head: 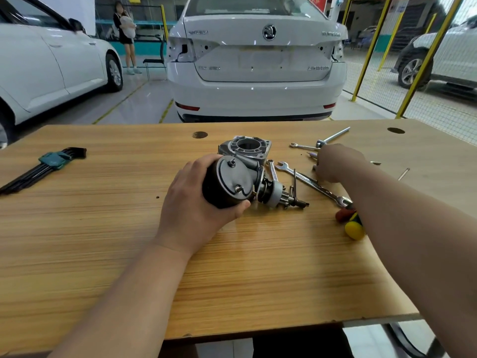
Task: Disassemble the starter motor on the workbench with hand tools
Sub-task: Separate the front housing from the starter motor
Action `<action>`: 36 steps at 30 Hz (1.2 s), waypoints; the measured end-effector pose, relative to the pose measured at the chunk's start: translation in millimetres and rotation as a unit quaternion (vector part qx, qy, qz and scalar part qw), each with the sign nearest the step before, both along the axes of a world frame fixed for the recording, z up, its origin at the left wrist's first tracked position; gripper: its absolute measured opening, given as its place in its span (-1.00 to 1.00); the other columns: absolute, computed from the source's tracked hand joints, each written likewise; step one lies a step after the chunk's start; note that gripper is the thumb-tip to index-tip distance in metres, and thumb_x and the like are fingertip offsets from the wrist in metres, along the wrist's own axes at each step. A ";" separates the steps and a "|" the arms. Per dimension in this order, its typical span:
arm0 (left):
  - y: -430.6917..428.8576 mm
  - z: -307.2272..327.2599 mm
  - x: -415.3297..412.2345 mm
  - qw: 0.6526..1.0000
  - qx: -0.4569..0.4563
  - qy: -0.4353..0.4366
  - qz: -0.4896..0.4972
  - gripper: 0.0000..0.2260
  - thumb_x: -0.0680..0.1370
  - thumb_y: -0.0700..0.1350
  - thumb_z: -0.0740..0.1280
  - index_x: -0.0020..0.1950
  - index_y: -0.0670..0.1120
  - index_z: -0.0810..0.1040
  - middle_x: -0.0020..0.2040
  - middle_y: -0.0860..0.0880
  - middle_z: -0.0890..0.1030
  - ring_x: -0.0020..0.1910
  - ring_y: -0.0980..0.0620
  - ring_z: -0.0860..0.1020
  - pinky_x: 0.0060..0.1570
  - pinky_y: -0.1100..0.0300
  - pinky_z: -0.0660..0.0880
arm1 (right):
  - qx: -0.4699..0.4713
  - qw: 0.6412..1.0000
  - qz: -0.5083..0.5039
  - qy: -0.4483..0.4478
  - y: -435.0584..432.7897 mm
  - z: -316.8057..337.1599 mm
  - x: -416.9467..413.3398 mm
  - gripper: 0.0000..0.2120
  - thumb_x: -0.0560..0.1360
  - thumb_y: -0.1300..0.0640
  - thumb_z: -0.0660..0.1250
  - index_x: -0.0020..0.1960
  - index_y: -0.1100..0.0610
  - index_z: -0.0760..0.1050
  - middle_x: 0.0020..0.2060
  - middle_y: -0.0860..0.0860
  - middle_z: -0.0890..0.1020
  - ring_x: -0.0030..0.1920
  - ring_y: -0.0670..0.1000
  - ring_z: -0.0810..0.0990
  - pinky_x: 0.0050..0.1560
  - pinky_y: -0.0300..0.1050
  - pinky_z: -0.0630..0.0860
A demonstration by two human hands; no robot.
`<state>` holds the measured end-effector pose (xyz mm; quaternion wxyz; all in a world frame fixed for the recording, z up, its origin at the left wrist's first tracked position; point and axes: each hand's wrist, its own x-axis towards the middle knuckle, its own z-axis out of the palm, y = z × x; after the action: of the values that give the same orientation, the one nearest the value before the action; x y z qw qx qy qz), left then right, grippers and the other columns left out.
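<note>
The starter motor (233,182) lies on its side in the middle of the wooden workbench (103,228), its black body toward me and its grey end cap with two studs facing up. My left hand (196,202) grips the black body from the left. A grey flanged housing (249,148) sits just behind it, and the shaft and gear end (289,200) points right. My right hand (338,164) is over small parts and tools at the right, fingers curled down; what the fingers touch is hidden.
Several wrenches (309,180) lie to the right of the motor, with a long socket handle (334,136) behind and a red and yellow screwdriver handle (352,224) under my right forearm. A hex key set (44,167) lies at the left. White cars stand beyond the bench.
</note>
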<state>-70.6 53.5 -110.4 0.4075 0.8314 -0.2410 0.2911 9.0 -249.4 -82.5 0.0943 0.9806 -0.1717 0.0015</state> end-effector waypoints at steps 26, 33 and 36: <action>-4.0 -7.4 -15.8 0.997 0.003 -0.074 0.017 -0.21 0.13 -0.05 0.67 0.26 -0.01 0.38 0.13 0.10 0.49 0.08 0.19 0.45 0.08 0.27 0.41 | 0.434 0.878 0.147 -0.139 119.7 -9.3 -88.3 -0.73 0.62 0.13 0.12 0.20 0.08 0.54 -0.10 0.01 0.62 -0.18 -0.01 0.55 -0.34 -0.18 0.40; -17.5 -1.3 -30.1 0.997 -0.043 -0.055 -0.034 -0.32 0.21 0.24 0.46 0.22 -0.02 0.37 0.03 0.27 0.46 -0.03 0.28 0.45 -0.03 0.63 0.32 | 0.213 0.956 0.103 -0.173 65.2 -1.1 -82.2 -0.75 0.53 0.18 0.14 0.15 0.04 0.48 -0.21 -0.02 0.51 -0.25 0.02 0.48 -0.35 -0.13 0.40; -24.0 -1.7 -30.8 0.997 -0.038 -0.041 -0.047 -0.28 0.19 0.13 0.60 0.23 -0.02 0.38 0.05 0.29 0.45 -0.02 0.28 0.45 -0.03 0.62 0.33 | 0.167 0.979 0.021 -0.118 31.8 1.2 -83.0 -0.71 0.50 0.21 0.16 0.17 0.04 0.48 -0.11 0.03 0.51 -0.19 0.08 0.46 -0.33 -0.12 0.35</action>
<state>-101.5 29.5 -112.1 0.4416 0.7905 -0.2850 0.3145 -74.0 -217.7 -81.3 -0.0918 0.9789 -0.1584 0.0910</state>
